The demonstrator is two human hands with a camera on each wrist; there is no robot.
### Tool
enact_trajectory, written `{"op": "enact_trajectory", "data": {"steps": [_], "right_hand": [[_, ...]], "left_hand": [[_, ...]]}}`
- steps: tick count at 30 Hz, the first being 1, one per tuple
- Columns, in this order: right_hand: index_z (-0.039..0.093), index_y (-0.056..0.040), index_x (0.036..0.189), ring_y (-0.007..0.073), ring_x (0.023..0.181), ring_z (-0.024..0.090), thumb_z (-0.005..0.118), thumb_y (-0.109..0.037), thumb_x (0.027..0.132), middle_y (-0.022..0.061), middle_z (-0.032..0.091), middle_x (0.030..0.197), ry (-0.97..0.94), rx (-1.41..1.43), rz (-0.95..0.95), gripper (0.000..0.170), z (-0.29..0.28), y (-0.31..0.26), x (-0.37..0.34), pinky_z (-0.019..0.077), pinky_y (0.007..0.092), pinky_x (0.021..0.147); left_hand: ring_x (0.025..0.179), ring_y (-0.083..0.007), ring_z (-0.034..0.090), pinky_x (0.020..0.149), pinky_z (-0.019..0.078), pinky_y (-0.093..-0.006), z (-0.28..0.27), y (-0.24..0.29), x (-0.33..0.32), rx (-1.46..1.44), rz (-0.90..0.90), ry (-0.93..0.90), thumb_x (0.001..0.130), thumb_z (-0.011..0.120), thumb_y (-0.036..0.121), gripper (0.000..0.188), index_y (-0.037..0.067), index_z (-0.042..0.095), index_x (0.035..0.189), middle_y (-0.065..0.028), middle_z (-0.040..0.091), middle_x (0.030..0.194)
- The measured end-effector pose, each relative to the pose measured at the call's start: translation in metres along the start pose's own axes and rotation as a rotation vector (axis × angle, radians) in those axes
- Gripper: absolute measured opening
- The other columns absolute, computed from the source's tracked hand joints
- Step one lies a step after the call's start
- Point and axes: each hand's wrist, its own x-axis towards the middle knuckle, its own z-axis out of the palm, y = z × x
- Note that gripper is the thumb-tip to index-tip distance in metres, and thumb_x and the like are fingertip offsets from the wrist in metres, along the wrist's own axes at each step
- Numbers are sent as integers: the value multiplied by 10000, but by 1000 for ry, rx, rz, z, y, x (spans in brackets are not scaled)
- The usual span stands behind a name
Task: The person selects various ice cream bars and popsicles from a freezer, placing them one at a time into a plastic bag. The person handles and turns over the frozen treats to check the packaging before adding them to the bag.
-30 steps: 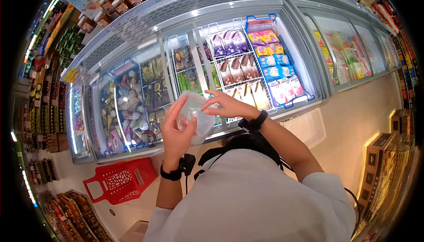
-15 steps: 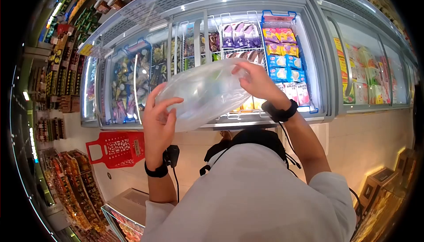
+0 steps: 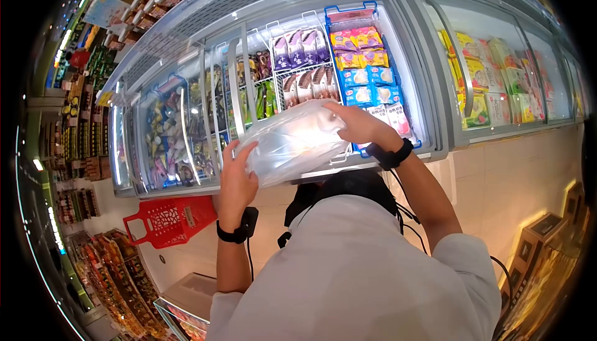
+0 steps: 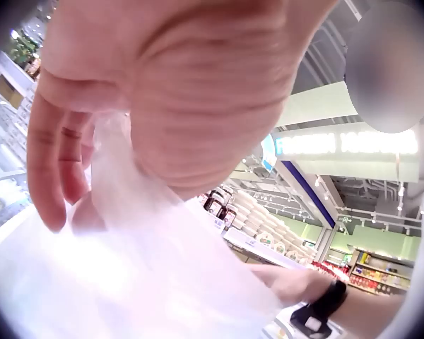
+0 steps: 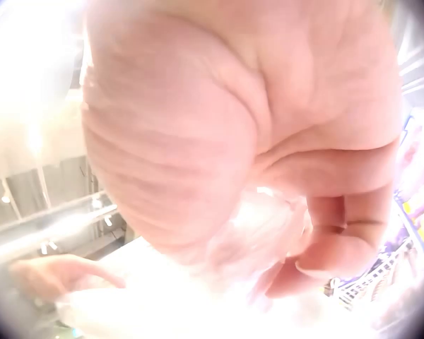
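A clear plastic bag (image 3: 292, 143) spreads between my two hands, over the front edge of the chest freezer (image 3: 211, 188). My left hand (image 3: 237, 182) grips its left end; in the left wrist view a gathered fold of the bag (image 4: 120, 176) runs up between thumb and fingers. At the other end my right hand (image 3: 365, 126) holds the upper right part of the bag with curled fingers. The right wrist view shows crumpled film (image 5: 268, 219) inside that grip, with much of the bag washed out by glare.
Below the bag, wire baskets hold purple packs (image 3: 298, 49), brown packs (image 3: 311, 85) and blue packs (image 3: 372, 86) of frozen goods. A red shopping basket (image 3: 171, 220) stands on the floor at the left. Another freezer (image 3: 497, 86) adjoins on the right.
The bag, bunched small between my hands a second ago, is now spread wide. My hands have moved apart, and over the last half second they and the bag shifted slightly lower.
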Motion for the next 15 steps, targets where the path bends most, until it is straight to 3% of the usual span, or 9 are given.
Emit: {"op": "enact_trajectory", "data": {"steps": [2,5,7,9,11,12,15], "right_hand": [[455,-67,1372,398,1063,641,602,8,734,248,667,1096,88,59,-46,659,8,40,4,500,443,933],[575,-61,1203,369,1082,619,624,-5,749,209,655,1098,189,82,-14,459,14,62,5,483,421,958],[598,-59,1142,363,1107,600,636,-15,745,192,639,1129,210,126,42,401,19,62,6,472,413,970],[614,-68,1080,306,1146,582,721,-104,792,142,620,1159,76,227,2,309,17,62,6,461,401,981],[611,-76,1103,262,1154,584,763,-168,835,105,627,1174,-91,320,11,322,11,60,4,468,387,971],[634,-72,1101,206,1087,626,747,-252,889,69,641,1153,-126,468,17,300,9,63,2,515,346,897],[653,-68,1110,177,963,677,705,-250,920,56,661,1090,126,1031,280,268,-5,91,-11,550,290,786]], "left_hand": [[888,-225,656,808,550,-344,3,1,-2,38,163,-87,694,682,-100,620,41,617,1294,-186,442,1488],[880,-227,656,860,539,-348,13,16,-4,-167,117,-274,687,683,-108,626,35,632,1294,-163,442,1512],[877,-202,659,810,552,-313,26,16,-4,-146,143,-287,697,700,-100,752,41,527,1416,-176,441,1517],[865,-179,660,778,558,-296,33,23,-3,-190,110,-263,705,716,-90,811,35,463,1466,-184,424,1526],[1103,-260,613,805,568,-305,28,34,1,-230,-88,-262,708,747,-36,847,-11,403,1482,-220,399,1532],[1222,-301,590,819,573,-309,26,38,5,-247,-186,-259,709,763,-9,873,-35,373,1489,-239,387,1535],[1042,-239,660,760,578,-286,37,18,4,-249,-102,-96,698,786,-4,923,-33,344,1508,-241,368,1545]]}}
